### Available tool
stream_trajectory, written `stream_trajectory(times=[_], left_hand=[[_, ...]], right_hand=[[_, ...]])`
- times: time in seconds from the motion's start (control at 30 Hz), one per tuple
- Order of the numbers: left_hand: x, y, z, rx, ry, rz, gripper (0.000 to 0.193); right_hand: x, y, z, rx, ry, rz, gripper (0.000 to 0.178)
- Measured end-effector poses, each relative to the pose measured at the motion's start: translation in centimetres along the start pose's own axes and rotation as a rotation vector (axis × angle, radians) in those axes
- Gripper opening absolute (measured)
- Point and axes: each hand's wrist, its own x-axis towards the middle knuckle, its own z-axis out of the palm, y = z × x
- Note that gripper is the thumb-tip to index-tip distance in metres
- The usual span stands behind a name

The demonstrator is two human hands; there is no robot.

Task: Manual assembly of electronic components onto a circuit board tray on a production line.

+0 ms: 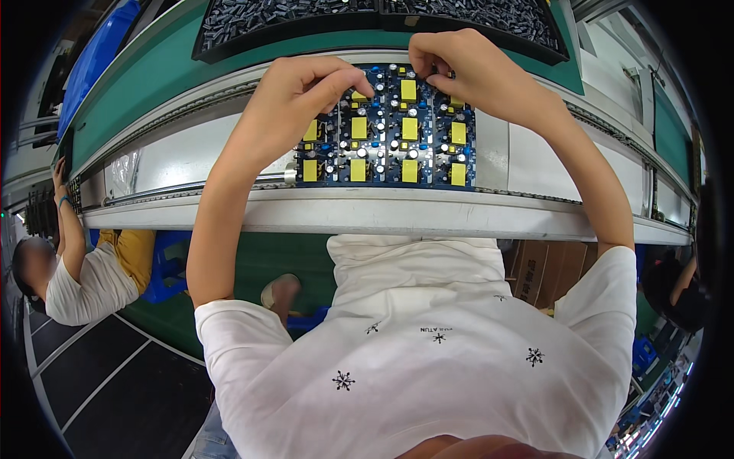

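In front of me lies a blue circuit board panel (385, 164) set with several yellow block components, small silver capacitors and blue parts. My left hand (302, 92) is over its far left part, with thumb and forefinger pressed together near a yellow block. What those fingertips hold, if anything, is too small to make out. Above the far right corner of the panel, my right hand (470, 73) has its fingers curled in, thumb against them. Anything between them is hidden.
Beyond the panel stand two black trays, a left one (290, 27) and a right one (527, 47), full of small dark components. A metal conveyor rail (367, 210) runs along the near side. Another person (99, 279) sits at far left, and part of someone shows at far right.
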Motion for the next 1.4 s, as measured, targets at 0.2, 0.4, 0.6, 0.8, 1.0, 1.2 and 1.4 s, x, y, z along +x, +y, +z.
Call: stream_trajectory(times=[0.2,0.4,0.6,0.8,1.0,1.2,1.4], left_hand=[[0.3,-0.6,1.8,-0.174,0.085,0.1,0.017],[0.1,-1.1,2.1,-0.051,0.151,0.11,0.009],[0.7,-0.3,3.0,0.113,0.243,0.122,0.012],[1.1,-0.5,3.5,-0.092,0.241,0.221,0.007],[1.3,0.3,3.5,-0.16,0.166,0.018,0.007],[1.9,0.8,4.3,-0.008,0.212,-0.008,0.016],[2.2,1.1,4.4,-0.052,0.242,0.026,0.016]], right_hand=[[0.6,-0.4,-0.3,0.024,0.04,-0.109,0.013],[2.0,0.2,-4.1,0.068,0.05,0.074,0.014],[2.5,8.8,-5.9,-0.372,0.269,0.311,0.021],[2.5,8.6,-5.2,-0.094,0.199,0.249,0.019],[2.3,8.5,-4.8,-0.002,0.261,0.28,0.018],[2.1,9.4,-4.2,-0.004,0.378,0.197,0.015],[0.0,3.0,-2.8,0.031,0.353,-0.117,0.013]])
